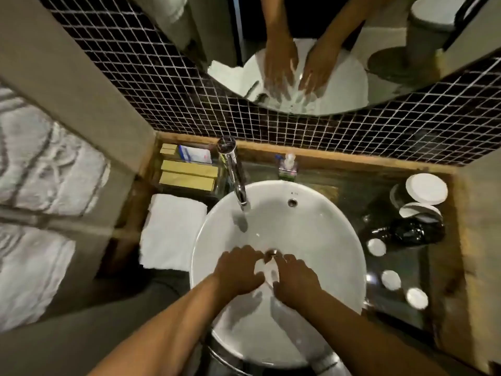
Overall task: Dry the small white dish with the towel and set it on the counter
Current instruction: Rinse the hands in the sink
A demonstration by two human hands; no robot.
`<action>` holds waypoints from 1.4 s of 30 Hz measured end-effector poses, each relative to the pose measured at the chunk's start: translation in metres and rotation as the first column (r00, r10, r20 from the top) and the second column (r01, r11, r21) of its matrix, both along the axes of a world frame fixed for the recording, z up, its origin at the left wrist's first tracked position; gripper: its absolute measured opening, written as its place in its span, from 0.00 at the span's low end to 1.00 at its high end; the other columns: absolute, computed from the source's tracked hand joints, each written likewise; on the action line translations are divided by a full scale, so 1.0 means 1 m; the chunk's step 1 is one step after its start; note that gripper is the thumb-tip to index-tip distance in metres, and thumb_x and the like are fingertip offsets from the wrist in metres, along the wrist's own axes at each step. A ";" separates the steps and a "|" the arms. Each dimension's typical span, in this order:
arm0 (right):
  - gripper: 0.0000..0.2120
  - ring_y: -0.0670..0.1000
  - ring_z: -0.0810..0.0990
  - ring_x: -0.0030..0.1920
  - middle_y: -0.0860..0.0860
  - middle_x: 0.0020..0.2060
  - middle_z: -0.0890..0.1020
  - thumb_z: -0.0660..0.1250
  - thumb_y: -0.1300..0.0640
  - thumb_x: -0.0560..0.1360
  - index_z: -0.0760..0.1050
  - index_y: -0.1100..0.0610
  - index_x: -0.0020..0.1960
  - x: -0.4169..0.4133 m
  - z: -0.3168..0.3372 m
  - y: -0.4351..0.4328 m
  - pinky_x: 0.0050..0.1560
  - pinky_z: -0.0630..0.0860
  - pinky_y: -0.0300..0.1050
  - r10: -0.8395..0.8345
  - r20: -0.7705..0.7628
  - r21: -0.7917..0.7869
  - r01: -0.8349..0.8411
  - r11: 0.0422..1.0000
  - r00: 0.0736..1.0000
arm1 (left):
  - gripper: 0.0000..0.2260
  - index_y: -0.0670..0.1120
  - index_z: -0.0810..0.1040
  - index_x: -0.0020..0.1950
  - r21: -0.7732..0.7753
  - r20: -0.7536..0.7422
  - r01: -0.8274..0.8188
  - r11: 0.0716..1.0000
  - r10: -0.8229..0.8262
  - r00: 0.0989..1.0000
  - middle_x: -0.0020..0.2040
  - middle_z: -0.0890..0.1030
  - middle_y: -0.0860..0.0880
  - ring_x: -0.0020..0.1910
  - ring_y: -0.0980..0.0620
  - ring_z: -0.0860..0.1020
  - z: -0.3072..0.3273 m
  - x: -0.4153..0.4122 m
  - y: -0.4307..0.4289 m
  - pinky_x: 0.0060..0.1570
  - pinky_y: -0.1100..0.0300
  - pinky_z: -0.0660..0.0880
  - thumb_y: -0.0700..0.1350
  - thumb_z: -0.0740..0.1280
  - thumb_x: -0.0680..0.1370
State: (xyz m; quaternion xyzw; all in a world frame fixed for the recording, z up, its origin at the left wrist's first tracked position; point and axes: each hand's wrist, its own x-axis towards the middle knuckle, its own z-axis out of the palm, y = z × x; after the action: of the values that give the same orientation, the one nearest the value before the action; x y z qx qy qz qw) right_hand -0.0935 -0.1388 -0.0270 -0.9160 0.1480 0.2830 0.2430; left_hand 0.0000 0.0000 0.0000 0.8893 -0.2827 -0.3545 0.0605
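**Operator:** Both forearms come in from the bottom edge, and I have the two hands down inside the white basin (pixel 320 229). My left hand (pixel 240 270) sits palm-down with its fingers curled toward the middle; my right hand (pixel 294 279) is just beside it, also palm-down.

**Observer:** Where is the small white dish?

**Operator:** Between the two hands, near the drain (pixel 272 253), I see a small white shape (pixel 267 272) that both sets of fingertips touch. It is blurred and white on white, so I cannot tell if it is the dish, nor if either hand truly grips it.

**Observer:** And the towel?

**Operator:** A folded white towel (pixel 173 232) lies flat on the counter (pixel 406 267) just left of the basin, well apart from both hands.

**Observer:** Anything else around?

**Operator:** The chrome tap (pixel 234 172) reaches over the basin's far-left rim. A soap pump bottle (pixel 288 166) stands behind the basin. Several small round white lids or dishes (pixel 391 279) sit on the dark counter to the right, and the mirror (pixel 298 63) above repeats both hands.
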 end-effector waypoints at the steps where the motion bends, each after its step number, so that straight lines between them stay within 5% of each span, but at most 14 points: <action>1: 0.25 0.57 0.75 0.62 0.54 0.67 0.72 0.61 0.53 0.78 0.63 0.51 0.74 -0.005 -0.007 0.000 0.59 0.74 0.50 0.006 -0.059 -0.020 -0.007 1.000 0.998 | 0.22 0.59 0.72 0.68 0.025 -0.027 0.007 1.000 -0.007 1.000 0.65 0.77 0.53 0.62 0.48 0.76 -0.009 -0.001 -0.004 0.63 0.49 0.71 0.63 0.61 0.76; 7: 0.26 0.57 0.76 0.60 0.57 0.63 0.72 0.66 0.57 0.76 0.64 0.56 0.72 -0.016 -0.053 -0.002 0.58 0.76 0.50 -0.318 -0.163 -0.023 0.319 0.947 0.934 | 0.24 0.56 0.69 0.70 0.175 -0.195 0.196 0.965 -0.162 0.967 0.66 0.76 0.52 0.64 0.48 0.75 -0.062 -0.004 -0.003 0.61 0.51 0.72 0.59 0.64 0.75; 10: 0.22 0.58 0.78 0.59 0.57 0.61 0.73 0.67 0.57 0.76 0.66 0.57 0.68 -0.010 -0.069 0.002 0.56 0.77 0.50 -0.456 -0.167 -0.029 0.458 0.889 0.874 | 0.19 0.52 0.73 0.62 0.184 -0.208 0.244 0.952 -0.204 0.957 0.61 0.77 0.50 0.59 0.46 0.77 -0.082 0.000 0.000 0.53 0.51 0.74 0.59 0.63 0.75; 18: 0.10 0.61 0.81 0.51 0.58 0.53 0.78 0.63 0.60 0.79 0.68 0.59 0.59 -0.013 -0.096 0.009 0.49 0.78 0.52 -0.598 -0.065 -0.024 0.598 0.801 0.799 | 0.15 0.49 0.74 0.50 0.120 -0.210 0.252 0.960 -0.224 0.952 0.53 0.77 0.47 0.52 0.44 0.77 -0.106 -0.009 0.007 0.45 0.52 0.67 0.59 0.62 0.73; 21: 0.06 0.61 0.81 0.50 0.59 0.49 0.81 0.63 0.59 0.80 0.68 0.60 0.52 -0.013 -0.098 0.000 0.42 0.70 0.46 -0.644 -0.065 0.008 0.646 0.763 0.762 | 0.14 0.48 0.75 0.51 0.070 -0.257 0.211 0.975 -0.187 0.948 0.52 0.77 0.47 0.51 0.44 0.77 -0.105 -0.010 0.014 0.47 0.52 0.70 0.57 0.62 0.75; 27: 0.07 0.62 0.80 0.42 0.55 0.37 0.77 0.62 0.62 0.79 0.64 0.60 0.49 -0.007 -0.070 -0.011 0.32 0.64 0.46 -0.618 -0.014 0.068 0.617 0.784 0.786 | 0.17 0.49 0.76 0.68 -0.046 -0.196 0.129 0.991 -0.135 0.971 0.63 0.78 0.47 0.61 0.45 0.76 -0.083 0.008 0.024 0.61 0.52 0.70 0.53 0.62 0.80; 36: 0.07 0.58 0.77 0.37 0.48 0.35 0.76 0.61 0.57 0.81 0.65 0.53 0.46 0.018 0.010 -0.016 0.40 0.69 0.48 -0.521 0.274 0.141 0.502 0.853 0.808 | 0.13 0.52 0.81 0.58 -0.306 -0.007 -0.171 0.937 0.178 0.984 0.50 0.81 0.52 0.51 0.48 0.78 -0.039 0.049 0.065 0.54 0.53 0.71 0.54 0.67 0.76; 42: 0.08 0.61 0.78 0.36 0.55 0.35 0.78 0.63 0.58 0.81 0.69 0.59 0.44 0.031 0.039 -0.001 0.37 0.72 0.49 -0.350 0.428 0.101 0.341 0.935 0.833 | 0.17 0.54 0.75 0.65 -0.253 0.161 -0.226 0.941 0.272 0.949 0.55 0.81 0.53 0.55 0.46 0.77 -0.020 0.065 0.089 0.56 0.49 0.68 0.52 0.68 0.77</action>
State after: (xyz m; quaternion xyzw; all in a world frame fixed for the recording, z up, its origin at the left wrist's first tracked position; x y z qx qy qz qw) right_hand -0.0621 -0.1402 0.0120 -0.9115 0.2494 0.0221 0.3263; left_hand 0.0653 0.0895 -0.0203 0.9350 -0.2112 -0.2206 0.1803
